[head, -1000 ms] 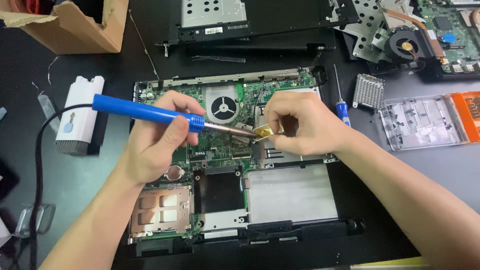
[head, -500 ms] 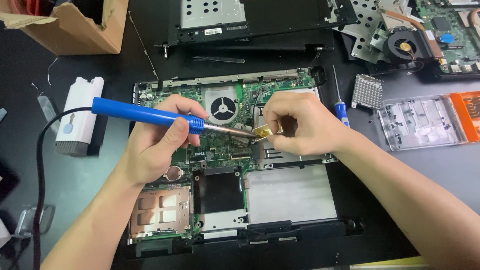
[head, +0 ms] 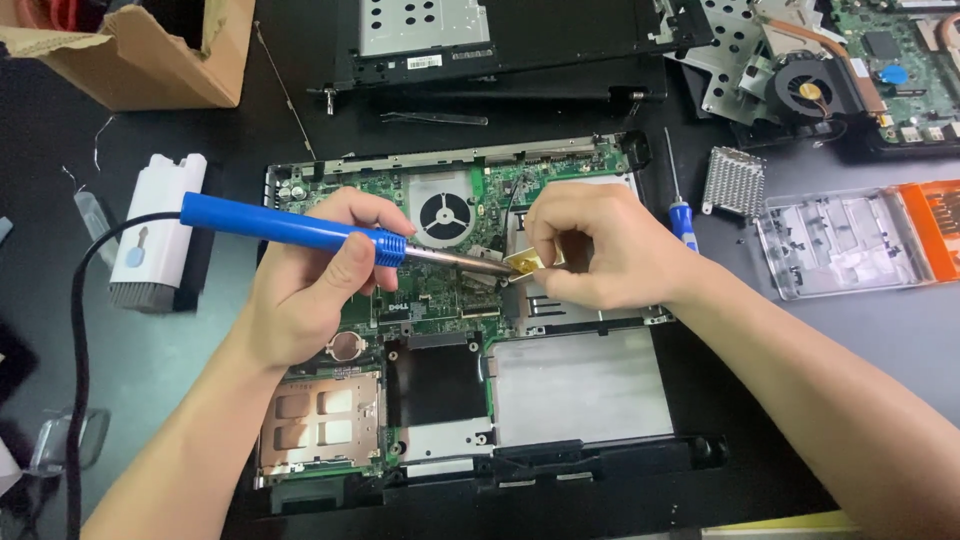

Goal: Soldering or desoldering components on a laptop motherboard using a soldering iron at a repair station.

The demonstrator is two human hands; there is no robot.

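Note:
An opened laptop base [head: 580, 390] lies in front of me, its green circuit board [head: 440, 300] and round fan [head: 443, 214] exposed. My left hand [head: 315, 285] grips a blue-handled soldering iron [head: 290, 229]; its metal tip reaches right, over the board. My right hand [head: 600, 245] pinches a small yellow piece [head: 525, 262] right at the iron's tip, above the board's middle. The iron's black cord [head: 80, 330] runs off to the left and down.
A cardboard box [head: 150, 55] stands at the back left, a white and grey device [head: 155, 232] left of the laptop. Behind lie another laptop shell [head: 500, 45], tweezers [head: 435, 118], a second board with fan [head: 810, 90], a heatsink [head: 735, 182], a blue screwdriver [head: 680, 210] and a clear tray [head: 850, 240].

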